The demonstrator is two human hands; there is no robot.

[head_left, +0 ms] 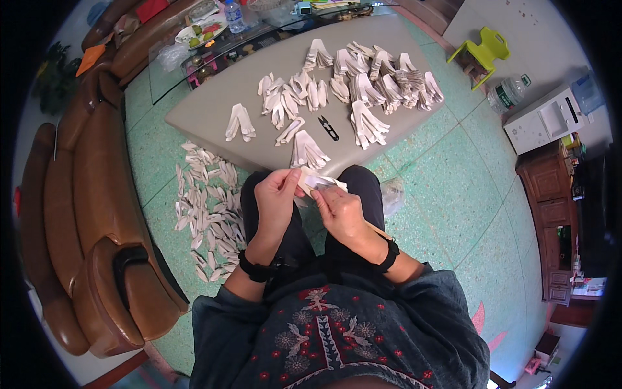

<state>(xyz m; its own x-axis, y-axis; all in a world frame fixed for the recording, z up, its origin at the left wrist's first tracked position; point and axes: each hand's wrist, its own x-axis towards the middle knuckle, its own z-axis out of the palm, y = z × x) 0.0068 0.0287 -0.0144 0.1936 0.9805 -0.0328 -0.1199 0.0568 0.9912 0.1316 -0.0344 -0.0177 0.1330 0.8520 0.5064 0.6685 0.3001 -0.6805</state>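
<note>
Above my knees, a pale folded fabric piece [312,179] is pinched between my two hands. My left hand [277,194] grips its left end with thumb and fingers, while my right hand [345,212] has its thumb pressed on the right side. Just beyond them, a fanned stack of white fabric strips [308,150] lies on a grey padded ottoman [207,97]. Black thread snips [328,128] rest near the middle of that top. Bundles of similar pieces [369,85] crowd its far right, with a looser heap [285,97] left of them.
Many loose fabric pieces [210,214] are scattered on the green floor at my left, beside a brown leather sofa [107,220]. A glass table [259,32] holds fruit and a bottle. To the right stand a green chair [483,52] and a water dispenser [544,117].
</note>
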